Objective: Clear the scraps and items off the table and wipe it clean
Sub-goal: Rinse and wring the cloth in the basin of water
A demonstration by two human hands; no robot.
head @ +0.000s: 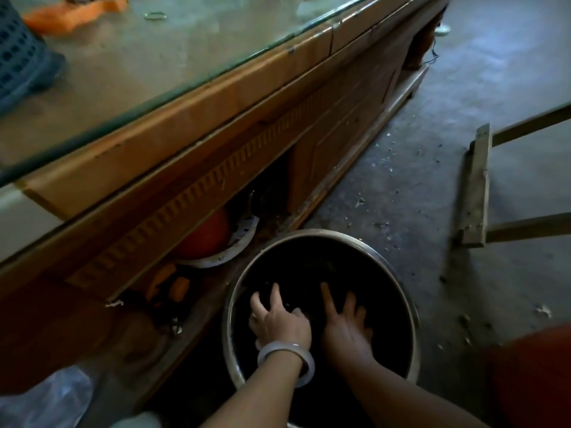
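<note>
Hands (312, 325) inside metal basin (398, 282), fingers spread.

Setting: domestic interior, plain home living or dining area. Evidence: long wooden cabinet-style table (197, 118) with glass-covered top and carved trim along its front edge; bare concrete floor (463, 168) littered with small scraps; household clutter in the open space under the table, incl. a white plate (228, 254); wooden stool frame (475, 186) on the floor, right
</note>
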